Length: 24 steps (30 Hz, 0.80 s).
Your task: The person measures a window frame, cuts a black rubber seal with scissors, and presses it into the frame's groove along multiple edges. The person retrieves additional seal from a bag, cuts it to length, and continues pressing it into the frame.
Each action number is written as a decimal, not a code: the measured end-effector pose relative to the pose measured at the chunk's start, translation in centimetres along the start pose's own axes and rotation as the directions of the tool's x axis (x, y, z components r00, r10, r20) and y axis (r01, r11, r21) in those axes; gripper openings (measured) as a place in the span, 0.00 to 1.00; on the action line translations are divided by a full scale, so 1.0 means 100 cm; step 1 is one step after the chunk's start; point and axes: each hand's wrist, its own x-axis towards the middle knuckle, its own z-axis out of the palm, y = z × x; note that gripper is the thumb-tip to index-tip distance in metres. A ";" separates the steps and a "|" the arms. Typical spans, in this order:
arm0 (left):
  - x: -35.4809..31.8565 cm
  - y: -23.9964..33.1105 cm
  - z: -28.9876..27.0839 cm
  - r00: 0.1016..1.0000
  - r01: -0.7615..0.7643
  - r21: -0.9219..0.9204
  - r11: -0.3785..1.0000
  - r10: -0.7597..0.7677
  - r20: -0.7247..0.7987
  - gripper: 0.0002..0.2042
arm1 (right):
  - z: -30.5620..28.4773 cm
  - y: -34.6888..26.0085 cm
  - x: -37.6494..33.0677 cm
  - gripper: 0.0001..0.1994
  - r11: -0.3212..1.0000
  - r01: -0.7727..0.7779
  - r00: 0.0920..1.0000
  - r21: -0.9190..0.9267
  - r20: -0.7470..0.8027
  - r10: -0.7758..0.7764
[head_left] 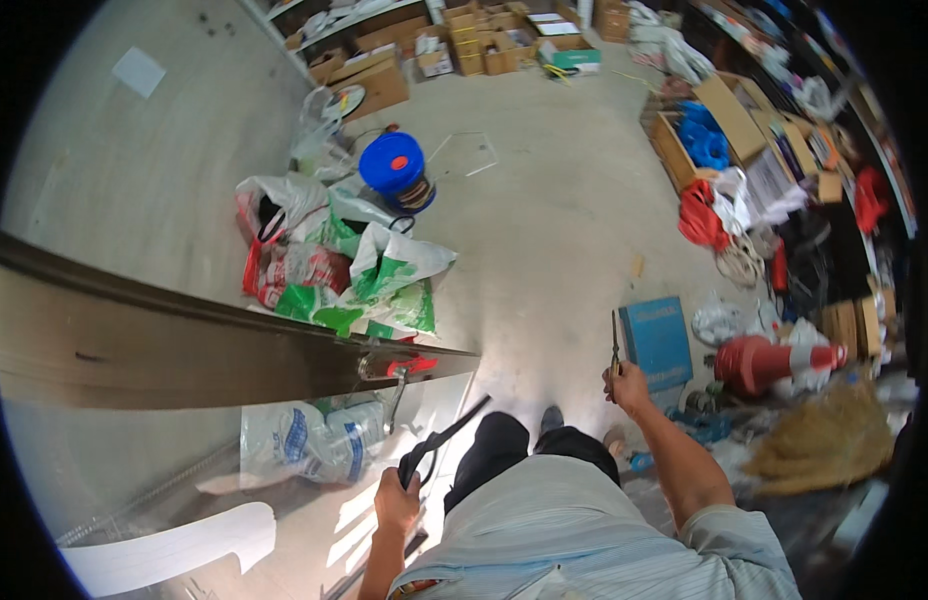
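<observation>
My left hand (397, 502) is closed around a bent black strip (446, 436), which looks flexible and sticks out up and to the right. Out to the right, my right hand (627, 386) grips a slim, dark, pointed tool (615, 336) with a yellowish part at the grip; its exact kind is too small to tell. The tool points away from me, just left of a flat blue box (657, 343) on the floor. Ahead of my left hand is the metal lever handle (395, 398) of a door (204, 355), with a red piece beside it.
Plastic sacks (314, 260) and a blue-lidded bucket (392, 165) stand beyond the door. Cardboard boxes (374, 85) line the back. To the right lie an orange-red traffic cone (759, 364), bags and an open carton (734, 110). White and blue bags (309, 440) sit near the door's base.
</observation>
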 end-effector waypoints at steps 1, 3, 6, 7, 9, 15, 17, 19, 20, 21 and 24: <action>0.010 0.011 -0.004 0.979 0.159 -0.010 0.987 -0.156 0.134 0.20 | 0.000 -0.027 0.015 0.07 1.000 0.019 0.999 -0.006 0.028 -0.019; 0.035 0.018 0.011 0.990 0.104 -0.071 0.992 -0.097 0.100 0.22 | 0.009 -0.082 0.044 0.08 0.997 0.073 0.995 0.013 0.060 -0.073; 0.080 0.063 0.032 0.967 0.192 -0.107 0.976 -0.169 0.191 0.24 | 0.021 -0.132 0.095 0.09 0.991 0.136 0.981 0.008 0.141 -0.136; 0.100 0.073 0.039 0.969 0.195 -0.149 0.969 -0.168 0.180 0.24 | 0.033 -0.143 0.110 0.10 0.989 0.150 0.973 0.011 0.173 -0.150; 0.151 0.098 0.038 0.970 0.219 -0.223 0.950 -0.187 0.157 0.23 | 0.059 -0.175 0.125 0.11 0.991 0.134 0.958 -0.014 0.258 -0.126; 0.291 0.174 -0.011 0.998 0.055 -0.320 0.946 -0.050 0.023 0.22 | 0.127 -0.285 0.187 0.15 0.965 0.232 0.829 -0.120 0.543 -0.131; 0.328 0.206 -0.052 0.995 0.037 -0.325 0.945 -0.006 0.097 0.22 | 0.151 -0.338 0.196 0.17 0.972 0.199 0.754 -0.127 0.653 -0.069; 0.366 0.236 -0.084 0.992 -0.008 -0.354 0.935 0.053 0.117 0.22 | 0.180 -0.378 0.213 0.24 0.985 0.139 0.673 -0.106 0.740 -0.016; 0.381 0.253 -0.093 0.991 -0.033 -0.380 0.924 0.080 0.107 0.22 | 0.190 -0.401 0.216 0.27 0.996 0.057 0.615 -0.065 0.789 0.016; 0.397 0.268 -0.097 0.990 -0.057 -0.406 0.912 0.105 0.095 0.22 | 0.201 -0.418 0.230 0.26 0.995 0.020 0.564 -0.098 0.823 0.070; 0.458 0.291 -0.100 0.989 -0.122 -0.408 0.905 0.147 0.030 0.21 | 0.235 -0.471 0.266 0.23 0.983 -0.049 0.496 -0.175 0.850 0.176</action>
